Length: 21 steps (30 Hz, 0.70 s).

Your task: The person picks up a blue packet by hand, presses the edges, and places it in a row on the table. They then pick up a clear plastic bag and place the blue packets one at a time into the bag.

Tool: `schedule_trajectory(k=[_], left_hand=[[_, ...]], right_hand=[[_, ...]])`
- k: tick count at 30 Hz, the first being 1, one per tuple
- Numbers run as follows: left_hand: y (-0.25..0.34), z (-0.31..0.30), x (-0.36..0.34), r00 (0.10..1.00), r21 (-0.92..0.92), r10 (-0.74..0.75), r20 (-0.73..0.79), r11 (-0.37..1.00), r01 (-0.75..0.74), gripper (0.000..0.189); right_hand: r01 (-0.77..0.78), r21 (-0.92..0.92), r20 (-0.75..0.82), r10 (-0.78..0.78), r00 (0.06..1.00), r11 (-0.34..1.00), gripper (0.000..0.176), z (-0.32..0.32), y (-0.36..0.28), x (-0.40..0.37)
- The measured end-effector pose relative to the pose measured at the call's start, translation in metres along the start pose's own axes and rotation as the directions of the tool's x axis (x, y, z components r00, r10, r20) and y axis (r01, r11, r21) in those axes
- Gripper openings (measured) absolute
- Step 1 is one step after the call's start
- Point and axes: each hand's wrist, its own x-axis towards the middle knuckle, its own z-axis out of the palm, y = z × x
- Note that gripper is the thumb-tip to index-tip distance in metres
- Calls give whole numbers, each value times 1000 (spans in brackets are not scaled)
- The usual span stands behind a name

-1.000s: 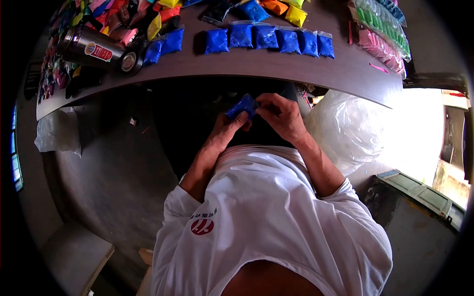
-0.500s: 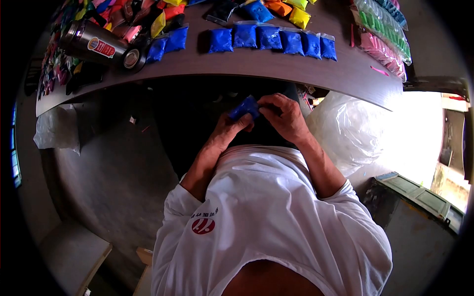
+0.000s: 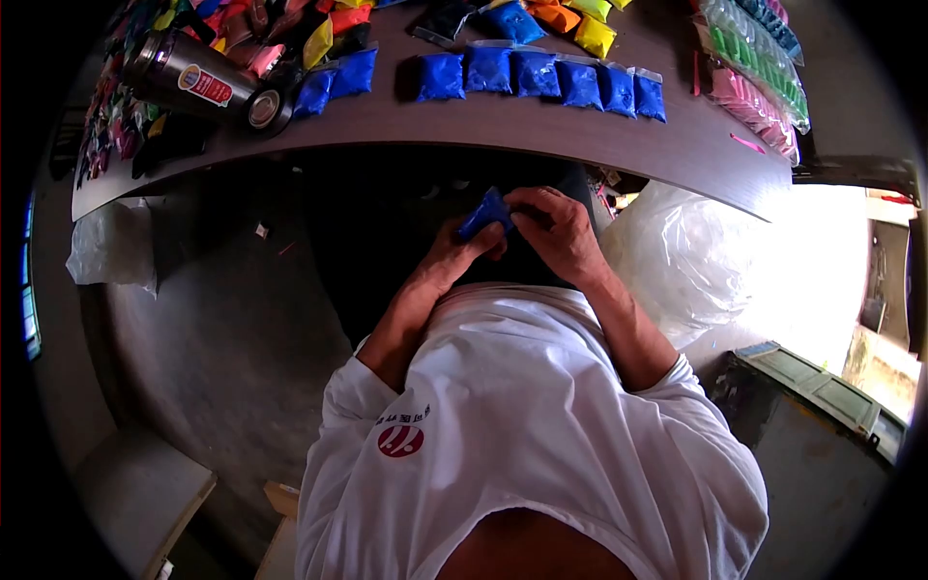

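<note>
A small blue plastic packet (image 3: 486, 213) is held over my lap, below the table edge. My left hand (image 3: 456, 253) grips it from the left and below, thumb lying across its face. At the packet's right edge, my right hand (image 3: 556, 230) has thumb and forefinger pinched together on its rim; the fingertips are partly hidden. On the table ahead lies a row of similar blue packets (image 3: 536, 75), and two more blue packets (image 3: 353, 73) rest to the left of that row.
A steel flask (image 3: 188, 82) lies on its side at the table's left, by a heap of coloured packets (image 3: 261, 29). Bagged pink strips (image 3: 749, 101) are at the right. A large clear plastic bag (image 3: 681, 261) stands right of my legs, near a grey cabinet (image 3: 802, 416).
The blue packet has tilted to stand steeper and looks narrower between my hands. Both hands stay almost in place. The table view has shifted very slightly.
</note>
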Motion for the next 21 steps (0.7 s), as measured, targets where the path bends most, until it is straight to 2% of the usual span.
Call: schedule_trajectory(k=[1,3,10,12,16,19,21], left_hand=[[-1,0,1,1000,0,0,-1,1000,0,39],[-4,-1,2,1000,-20,3,-20,1000,-3,41],[0,0,-1,1000,17,-7,-13,1000,7,42],[0,1,-1,1000,-4,-5,-14,1000,4,41],[-3,0,-1,1000,1,-20,-2,1000,20,41],[-5,-1,-1,999,29,-12,31,1000,11,42],[-9,-2,-1,999,124,-9,49,992,2,41]], right_hand=[[0,0,0,0,1000,1000,21,1,1,-1],[-99,206,3,100,995,973,24,4,3,-3],[-160,315,21,162,987,936,24,9,3,-4],[-198,483,86,179,980,853,24,10,4,-3],[-257,476,137,218,966,841,26,11,4,-3],[-305,366,145,269,952,879,24,10,3,-2],[-309,172,194,276,942,935,23,9,7,-3]])
